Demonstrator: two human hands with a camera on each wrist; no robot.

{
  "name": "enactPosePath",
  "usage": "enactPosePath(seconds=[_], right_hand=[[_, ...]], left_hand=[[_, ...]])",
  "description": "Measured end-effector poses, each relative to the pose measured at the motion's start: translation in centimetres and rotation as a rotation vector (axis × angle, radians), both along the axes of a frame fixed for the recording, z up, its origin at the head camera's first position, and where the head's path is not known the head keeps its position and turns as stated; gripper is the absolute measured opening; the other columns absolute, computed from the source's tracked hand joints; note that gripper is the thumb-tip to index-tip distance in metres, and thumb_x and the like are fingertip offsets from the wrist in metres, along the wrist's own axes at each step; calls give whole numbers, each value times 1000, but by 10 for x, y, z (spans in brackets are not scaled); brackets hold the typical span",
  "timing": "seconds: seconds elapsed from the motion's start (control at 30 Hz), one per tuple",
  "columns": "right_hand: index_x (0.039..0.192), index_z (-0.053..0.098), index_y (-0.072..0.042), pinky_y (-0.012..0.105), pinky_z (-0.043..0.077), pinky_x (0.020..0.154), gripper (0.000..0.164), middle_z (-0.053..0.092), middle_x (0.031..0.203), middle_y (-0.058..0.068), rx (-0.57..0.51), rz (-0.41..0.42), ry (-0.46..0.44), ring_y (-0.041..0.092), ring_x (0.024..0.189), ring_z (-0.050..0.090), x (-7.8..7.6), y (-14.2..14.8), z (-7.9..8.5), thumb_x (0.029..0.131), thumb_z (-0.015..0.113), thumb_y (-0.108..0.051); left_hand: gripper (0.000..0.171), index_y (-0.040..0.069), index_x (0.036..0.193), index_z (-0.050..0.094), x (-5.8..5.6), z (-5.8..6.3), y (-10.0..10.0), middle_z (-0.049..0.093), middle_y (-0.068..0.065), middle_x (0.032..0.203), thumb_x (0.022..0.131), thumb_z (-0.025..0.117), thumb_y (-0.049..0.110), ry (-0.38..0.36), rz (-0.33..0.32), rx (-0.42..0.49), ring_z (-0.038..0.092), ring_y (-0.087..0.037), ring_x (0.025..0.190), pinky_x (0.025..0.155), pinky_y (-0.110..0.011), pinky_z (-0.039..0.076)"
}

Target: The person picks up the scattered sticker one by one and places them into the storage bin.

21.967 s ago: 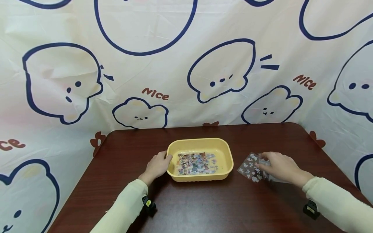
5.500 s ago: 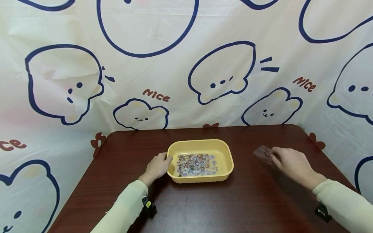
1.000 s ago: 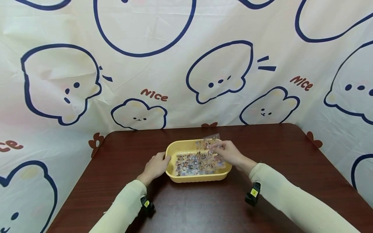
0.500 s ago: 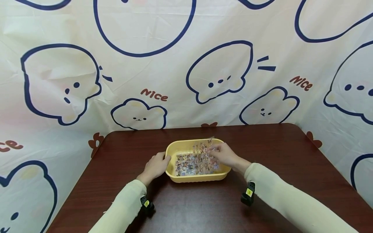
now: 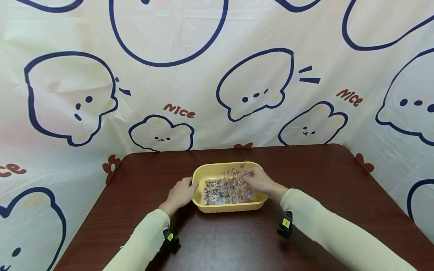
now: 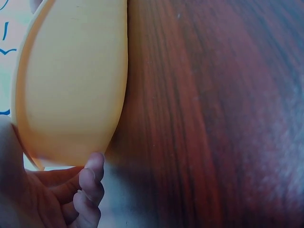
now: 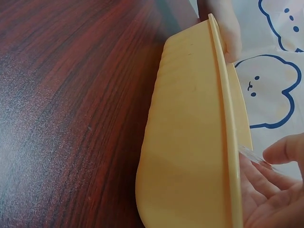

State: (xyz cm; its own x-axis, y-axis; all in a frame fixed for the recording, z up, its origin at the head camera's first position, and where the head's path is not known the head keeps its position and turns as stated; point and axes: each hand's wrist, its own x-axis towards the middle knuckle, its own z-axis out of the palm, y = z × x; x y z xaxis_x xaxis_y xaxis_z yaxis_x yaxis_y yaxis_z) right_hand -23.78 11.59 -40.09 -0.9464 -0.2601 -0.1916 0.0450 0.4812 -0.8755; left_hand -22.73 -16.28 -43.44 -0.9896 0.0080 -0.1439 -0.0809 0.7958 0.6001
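Observation:
A yellow plastic basin (image 5: 230,208) stands on the dark wooden table. My left hand (image 5: 180,195) holds its left end, thumb over the rim and fingers against the outer wall, as the left wrist view (image 6: 52,194) shows from below. Inside lie many small multicoloured jigsaw pieces (image 5: 214,192), seemingly in clear plastic. My right hand (image 5: 259,181) reaches over the basin's right end and pinches a clear plastic bag of jigsaw pieces (image 5: 232,174). The bag's lower part overlaps the pieces in the basin; whether it touches them I cannot tell. Clear film (image 7: 251,153) shows between thumb and fingers in the right wrist view.
The brown table (image 5: 217,241) extends around the basin on all sides. Behind and beside it hangs a pale curtain (image 5: 203,90) printed with blue cartoon outlines. Each forearm wears a black wrist camera, left (image 5: 171,238) and right (image 5: 285,224).
The right hand has lifted the bag from the table's right side and carried it left over the basin, lowering slightly in the last second. The left hand has stayed on the basin.

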Motion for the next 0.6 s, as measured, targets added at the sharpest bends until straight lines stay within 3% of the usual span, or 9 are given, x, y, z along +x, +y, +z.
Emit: enactPosePath(seconds=[0.23, 0.47, 0.6], right_hand=[[112, 70, 4, 23, 46, 52, 28, 69, 106, 15, -30, 8, -12, 11, 60, 65, -1, -1, -4, 98, 49, -6], [109, 68, 9, 24, 43, 47, 26, 67, 70, 13, -9, 46, 59, 11, 51, 60, 0, -2, -6, 96, 49, -2], [105, 68, 9, 22, 39, 44, 23, 64, 61, 14, 35, 71, 132, 11, 47, 58, 1, -3, -7, 94, 50, 1]], left_hand=[[47, 8, 138, 60, 0, -1, -1, 65, -3, 81, 104, 41, 35, 4, 1, 2, 60, -14, 70, 66, -30, 41], [46, 7, 137, 60, 1, -1, -1, 64, -3, 79, 104, 41, 34, 12, -3, 13, 59, -14, 67, 63, -29, 40], [46, 8, 136, 60, 1, -1, -1, 64, -3, 78, 104, 41, 35, 12, 1, 16, 59, -14, 67, 62, -29, 40]])
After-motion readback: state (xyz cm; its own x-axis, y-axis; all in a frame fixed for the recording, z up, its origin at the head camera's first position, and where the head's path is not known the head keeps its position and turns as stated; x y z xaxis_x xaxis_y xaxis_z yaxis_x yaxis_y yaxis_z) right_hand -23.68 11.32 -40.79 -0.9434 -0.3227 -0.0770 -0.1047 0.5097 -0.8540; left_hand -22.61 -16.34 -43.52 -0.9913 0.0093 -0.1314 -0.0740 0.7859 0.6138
